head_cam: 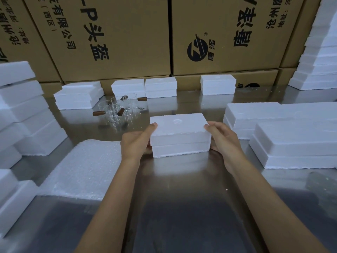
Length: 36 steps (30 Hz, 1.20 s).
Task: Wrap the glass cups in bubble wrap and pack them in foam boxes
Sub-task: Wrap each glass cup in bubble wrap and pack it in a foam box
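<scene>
A closed white foam box (179, 135), lid on its base, sits in the middle of the steel table. My left hand (136, 141) grips its left end, thumb on the lid's corner. My right hand (221, 137) grips its right end, thumb at the lid's edge. Behind the box stand several clear glass cups (119, 108) with brown wooden handles. A stack of bubble wrap sheets (83, 168) lies to the left of my left forearm.
Closed foam boxes (160, 87) line the back of the table (178, 207) against large cardboard cartons (116, 37). More foam boxes are stacked on the left (25, 114) and right (295, 143), and a tall foam stack (319, 52) rises at the far right.
</scene>
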Each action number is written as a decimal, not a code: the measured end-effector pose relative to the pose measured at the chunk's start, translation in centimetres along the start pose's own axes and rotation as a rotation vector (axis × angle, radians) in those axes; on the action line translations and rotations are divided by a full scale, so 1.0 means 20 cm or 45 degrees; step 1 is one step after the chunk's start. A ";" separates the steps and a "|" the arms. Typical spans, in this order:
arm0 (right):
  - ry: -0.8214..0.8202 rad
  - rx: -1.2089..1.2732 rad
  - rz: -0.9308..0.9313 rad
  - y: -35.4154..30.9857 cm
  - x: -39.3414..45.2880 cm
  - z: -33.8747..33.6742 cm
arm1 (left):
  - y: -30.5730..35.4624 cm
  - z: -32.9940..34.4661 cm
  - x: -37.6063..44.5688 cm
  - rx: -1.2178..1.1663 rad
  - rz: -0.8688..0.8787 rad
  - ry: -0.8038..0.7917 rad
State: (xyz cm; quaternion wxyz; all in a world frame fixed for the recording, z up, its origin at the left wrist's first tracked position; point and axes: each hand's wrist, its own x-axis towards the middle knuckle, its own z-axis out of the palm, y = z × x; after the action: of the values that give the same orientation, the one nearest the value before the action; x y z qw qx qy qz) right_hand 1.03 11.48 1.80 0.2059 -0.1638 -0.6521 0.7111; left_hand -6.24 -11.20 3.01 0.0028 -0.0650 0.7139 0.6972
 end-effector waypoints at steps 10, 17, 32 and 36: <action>0.051 -0.051 -0.103 0.01 -0.01 0.01 | 0.02 0.05 -0.07 0.166 0.042 0.081; 0.075 -0.084 -0.126 0.00 -0.02 0.03 | 0.02 0.06 -0.07 0.151 -0.029 0.006; 0.167 -0.798 -0.478 0.07 -0.04 0.12 | 0.04 0.11 -0.04 0.099 0.261 -0.051; 0.176 -0.870 -0.471 0.08 -0.05 0.14 | 0.01 0.15 -0.05 0.267 0.350 -0.001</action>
State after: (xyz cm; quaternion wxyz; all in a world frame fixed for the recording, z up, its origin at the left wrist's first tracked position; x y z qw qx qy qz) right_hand 0.41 8.55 0.53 0.3075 -0.1502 -0.8543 0.3913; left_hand -5.52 -8.09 3.18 -0.0855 0.0340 0.7849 0.6128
